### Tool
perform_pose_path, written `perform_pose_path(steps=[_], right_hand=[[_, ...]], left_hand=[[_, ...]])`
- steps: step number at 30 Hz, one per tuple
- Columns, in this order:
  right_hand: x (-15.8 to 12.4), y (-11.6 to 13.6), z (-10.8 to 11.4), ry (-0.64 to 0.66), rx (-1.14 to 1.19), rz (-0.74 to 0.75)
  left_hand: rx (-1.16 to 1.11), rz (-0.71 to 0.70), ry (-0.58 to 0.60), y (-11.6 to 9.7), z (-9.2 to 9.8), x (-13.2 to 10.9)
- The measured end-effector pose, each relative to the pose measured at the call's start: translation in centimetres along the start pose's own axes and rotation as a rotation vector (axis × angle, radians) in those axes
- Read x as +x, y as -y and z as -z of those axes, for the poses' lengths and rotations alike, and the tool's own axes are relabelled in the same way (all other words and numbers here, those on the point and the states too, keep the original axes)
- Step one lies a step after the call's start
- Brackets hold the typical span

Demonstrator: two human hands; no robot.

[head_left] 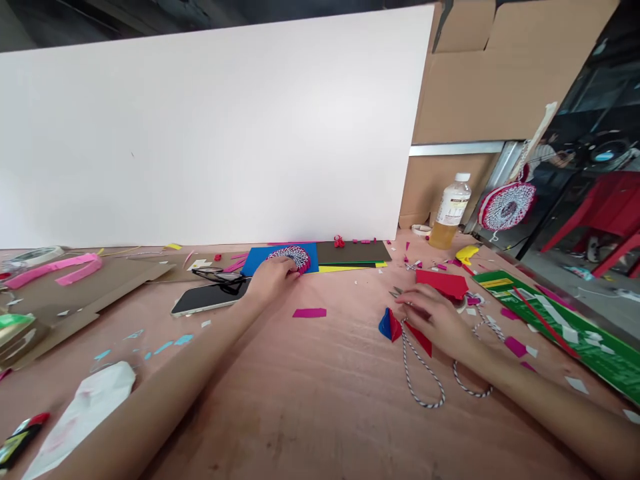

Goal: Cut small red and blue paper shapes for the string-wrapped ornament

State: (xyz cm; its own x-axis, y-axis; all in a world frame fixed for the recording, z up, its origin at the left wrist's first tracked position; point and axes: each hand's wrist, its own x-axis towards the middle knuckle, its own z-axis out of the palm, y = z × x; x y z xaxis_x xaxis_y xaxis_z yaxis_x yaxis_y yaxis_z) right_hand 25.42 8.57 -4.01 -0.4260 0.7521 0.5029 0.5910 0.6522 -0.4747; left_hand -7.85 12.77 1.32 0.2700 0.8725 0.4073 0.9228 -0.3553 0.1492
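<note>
My left hand point(270, 281) closes its fingers on the near edge of a round coiled paper disc point(295, 259), patterned in blue, white and red. The disc lies on a blue sheet point(253, 257) by the white board. My right hand point(434, 313) is low over the table with bent fingers around small scissors point(396, 292); only the blade tips show, pointing left. Just left of its fingers is a folded blue and red paper ornament point(389, 325), with a black-and-white cord point(425, 404) looped below. Red paper point(444, 285) lies behind and partly under this hand.
A phone point(207, 298) and glasses point(220, 275) lie beside my left forearm. A white board point(215, 133) stands along the back. At the right are a bottle point(450, 212), a green sheet point(565, 330) and paper scraps. A glue stick point(23, 440) lies front left.
</note>
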Motion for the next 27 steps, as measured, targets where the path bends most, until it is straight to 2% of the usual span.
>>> perform_pose_path(steps=[2, 4, 6, 7, 8, 11, 14, 18, 22, 27], right_hand=[[0.1, 0.0, 0.1, 0.037, -0.070, 0.043], [0.5, -0.6, 0.1, 0.036, -0.168, 0.046], [0.8, -1.6, 0.0, -0.004, -0.252, -0.004], [0.9, -2.2, -0.1, -0.022, -0.279, -0.035], [0.9, -2.8, -0.3, -0.029, -0.300, -0.062], [0.8, -3.8, -0.8, -0.014, -0.346, -0.105], [0.8, -3.6, -1.1, -0.018, -0.354, -0.117], [1.1, -2.7, -1.2, -0.078, -0.281, -0.154], [0.7, -2.4, -0.9, -0.172, -0.147, -0.247], [0.0, -2.2, -0.2, -0.283, -0.051, -0.307]], left_hand=[[-0.009, -0.023, -0.024, -1.8, -0.4, -0.3], [-0.049, -0.066, 0.010, -4.7, -0.6, -0.8], [-0.136, -0.096, 0.123, -8.1, -1.2, -1.2], [-0.309, -0.024, 0.277, -9.8, -1.7, -1.3], [-0.366, -0.014, 0.341, -11.2, -2.4, -1.3], [-0.429, 0.055, 0.414, -13.9, -4.6, -1.0], [-0.496, 0.137, 0.456, -14.1, -5.9, -0.7], [-0.626, 0.172, 0.479, -13.1, -5.9, -1.1], [-0.754, 0.232, 0.426, -13.3, -5.9, -1.6], [-1.092, 0.380, 0.358, -13.2, -5.7, -2.2]])
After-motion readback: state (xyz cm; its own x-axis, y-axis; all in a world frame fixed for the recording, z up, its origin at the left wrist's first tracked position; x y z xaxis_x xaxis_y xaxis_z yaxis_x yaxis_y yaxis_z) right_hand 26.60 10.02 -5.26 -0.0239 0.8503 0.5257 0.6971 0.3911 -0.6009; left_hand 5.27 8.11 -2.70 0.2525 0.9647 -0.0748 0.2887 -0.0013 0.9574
